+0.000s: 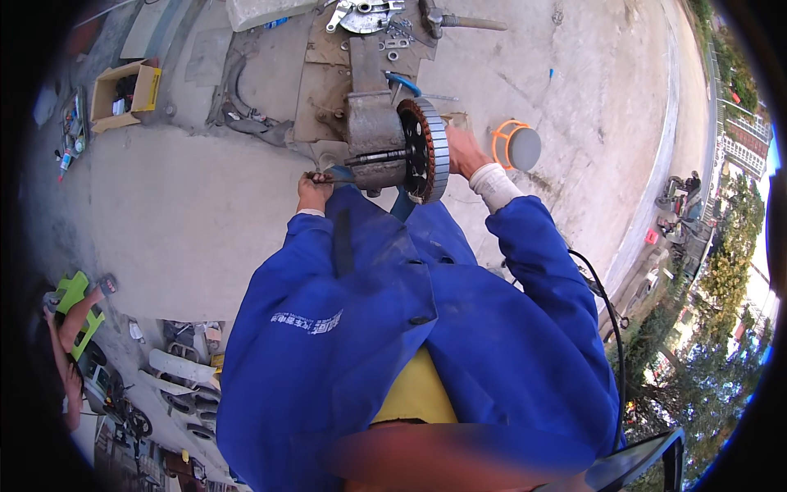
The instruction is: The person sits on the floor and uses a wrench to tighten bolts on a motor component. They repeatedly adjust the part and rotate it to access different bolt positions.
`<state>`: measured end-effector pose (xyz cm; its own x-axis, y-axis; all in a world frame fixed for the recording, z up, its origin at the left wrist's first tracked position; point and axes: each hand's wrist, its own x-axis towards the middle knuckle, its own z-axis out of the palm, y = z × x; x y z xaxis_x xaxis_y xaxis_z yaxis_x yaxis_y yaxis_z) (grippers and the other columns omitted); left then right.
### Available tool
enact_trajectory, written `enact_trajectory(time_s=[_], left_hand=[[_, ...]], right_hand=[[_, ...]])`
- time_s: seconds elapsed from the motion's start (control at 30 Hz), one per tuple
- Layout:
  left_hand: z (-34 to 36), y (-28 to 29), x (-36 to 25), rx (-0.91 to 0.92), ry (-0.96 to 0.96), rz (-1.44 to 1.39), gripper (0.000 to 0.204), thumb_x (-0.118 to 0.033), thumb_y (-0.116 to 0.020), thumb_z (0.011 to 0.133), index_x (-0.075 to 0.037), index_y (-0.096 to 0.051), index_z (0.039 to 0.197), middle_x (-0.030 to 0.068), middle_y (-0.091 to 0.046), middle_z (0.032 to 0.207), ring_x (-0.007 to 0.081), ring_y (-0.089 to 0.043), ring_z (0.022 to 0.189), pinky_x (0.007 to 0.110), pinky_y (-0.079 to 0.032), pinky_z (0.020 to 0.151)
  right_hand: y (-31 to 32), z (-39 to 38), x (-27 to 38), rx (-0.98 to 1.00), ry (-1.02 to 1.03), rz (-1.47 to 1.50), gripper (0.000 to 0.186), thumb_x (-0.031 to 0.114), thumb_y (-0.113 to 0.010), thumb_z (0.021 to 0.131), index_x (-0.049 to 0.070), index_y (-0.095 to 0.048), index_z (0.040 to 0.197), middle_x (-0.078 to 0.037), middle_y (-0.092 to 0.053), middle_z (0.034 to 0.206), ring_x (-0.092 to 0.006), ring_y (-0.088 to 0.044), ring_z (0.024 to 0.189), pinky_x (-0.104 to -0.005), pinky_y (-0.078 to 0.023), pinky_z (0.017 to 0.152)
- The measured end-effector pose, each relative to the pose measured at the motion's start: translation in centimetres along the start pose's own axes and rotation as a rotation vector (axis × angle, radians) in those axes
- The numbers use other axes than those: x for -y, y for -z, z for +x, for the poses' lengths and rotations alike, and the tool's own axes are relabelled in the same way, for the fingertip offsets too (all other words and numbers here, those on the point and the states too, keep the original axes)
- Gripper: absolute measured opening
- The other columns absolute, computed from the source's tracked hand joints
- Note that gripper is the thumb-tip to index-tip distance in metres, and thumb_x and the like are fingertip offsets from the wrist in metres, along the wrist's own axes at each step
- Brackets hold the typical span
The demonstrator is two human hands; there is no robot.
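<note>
A ring-shaped motor stator with copper windings and a silvery laminated rim stands on edge in front of me. It sits against a worn grey metal cylinder, from which a dark shaft runs toward the stator's middle. My right hand is closed at the stator's right side, its fingertips partly hidden by the rim. On the left, my left hand is wrapped round a thin dark rod-like tool that points at the cylinder. A blue-handled tool lies just beyond the stator.
Metal parts and washers lie on a board beyond the cylinder, near a hammer. An orange-framed round stool stands to the right. An open cardboard box is at the far left. Another person sits at the lower left.
</note>
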<state>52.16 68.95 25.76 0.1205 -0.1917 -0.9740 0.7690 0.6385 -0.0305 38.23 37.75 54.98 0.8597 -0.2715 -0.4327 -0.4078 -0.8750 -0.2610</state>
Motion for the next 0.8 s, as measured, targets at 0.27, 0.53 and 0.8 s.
enact_trajectory(time_s=[0.27,0.53,0.8], left_hand=[[0.4,0.0,0.0,-0.016,-0.01,0.004,0.041,-0.029,-0.031,0.108,-0.014,-0.039,0.071,0.0,-0.033,0.055,0.018,-0.033,0.048,0.036,-0.038,0.059],[2.9,1.7,-1.5,-0.03,0.029,-0.017,0.031,-0.013,-0.04,0.098,-0.018,-0.039,0.067,-0.0013,-0.032,0.05,0.0176,-0.031,0.044,0.034,-0.035,0.055],[-3.0,0.7,-4.1,-0.016,-0.183,-0.015,0.032,-0.014,-0.035,0.1,-0.017,-0.038,0.068,-0.0009,-0.032,0.051,0.0179,-0.031,0.046,0.04,-0.04,0.06]], right_hand=[[0.0,0.2,-0.2,0.043,0.031,-0.084,0.018,0.026,-0.068,0.082,0.008,-0.073,0.081,-0.023,-0.071,0.077,-0.0417,-0.071,0.073,-0.0482,-0.058,0.065],[0.4,0.3,1.4,0.042,-0.033,-0.12,0.023,0.028,-0.064,0.088,0.01,-0.078,0.082,-0.02,-0.075,0.082,-0.0354,-0.075,0.077,-0.0442,-0.06,0.066],[-0.7,0.0,1.6,-0.054,-0.084,-0.134,0.025,0.026,-0.063,0.087,0.008,-0.076,0.076,-0.021,-0.073,0.077,-0.0371,-0.075,0.075,-0.0467,-0.059,0.066]])
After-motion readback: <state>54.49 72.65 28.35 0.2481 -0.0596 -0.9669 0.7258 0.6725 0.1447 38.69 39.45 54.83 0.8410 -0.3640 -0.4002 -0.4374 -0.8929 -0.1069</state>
